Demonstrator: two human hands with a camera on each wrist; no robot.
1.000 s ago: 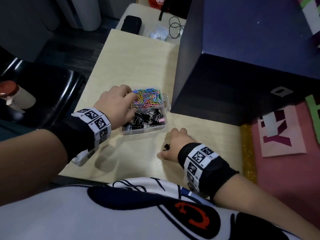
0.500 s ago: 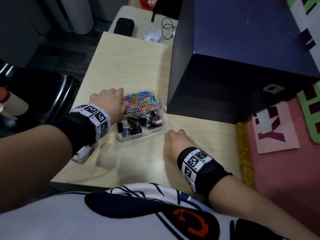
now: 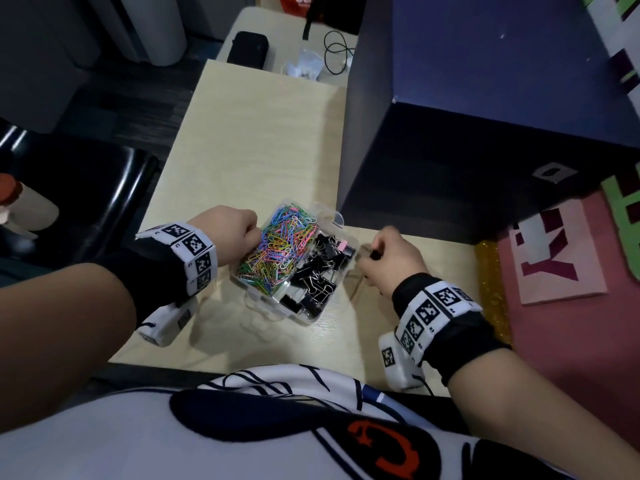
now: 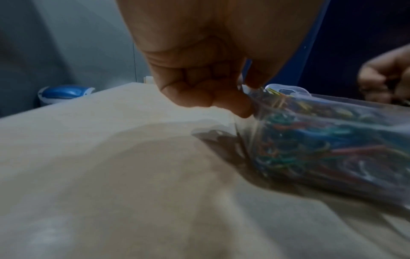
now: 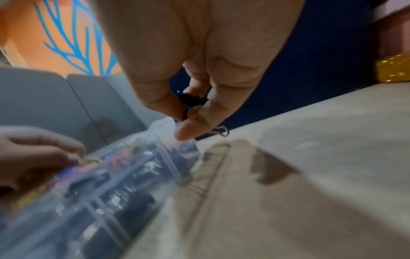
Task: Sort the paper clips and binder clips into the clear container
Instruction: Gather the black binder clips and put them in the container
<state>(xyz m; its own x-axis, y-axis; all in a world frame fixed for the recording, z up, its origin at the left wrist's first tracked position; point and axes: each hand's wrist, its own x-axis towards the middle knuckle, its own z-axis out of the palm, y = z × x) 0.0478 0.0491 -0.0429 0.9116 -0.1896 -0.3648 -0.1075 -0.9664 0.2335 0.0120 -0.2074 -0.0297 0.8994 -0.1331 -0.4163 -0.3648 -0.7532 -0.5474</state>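
From the head view, your clear container point(image 3: 313, 315) sits on the pale wooden surface point(image 3: 256, 133), turned at an angle just in front of the dark blue box point(image 3: 485, 133). Its left compartment is heaped with coloured paper clips point(image 3: 277, 247); the right one holds black binder clips point(image 3: 318, 271), with one pink clip among them at the far end. Your left hand point(image 3: 230, 233) is at the container's left wall, fingers curled against it. Your right hand point(image 3: 391, 259) is just right of the container, fingers bunched around a small black binder clip point(image 3: 375, 255).

From the left wrist view, your left hand point(image 4: 199, 78) has its fingertips point(image 4: 239, 106) pressing on the container point(image 4: 288, 91) at its near corner; the paper clips point(image 4: 321, 149) show blurred through the wall.

From the right wrist view, your right hand point(image 5: 199, 70) pinches the black binder clip point(image 5: 191, 101) between thumb and fingers, above the container point(image 5: 164, 126) edge; a wire handle pokes out behind the fingers. The binder clips point(image 5: 133, 201) inside are blurred.
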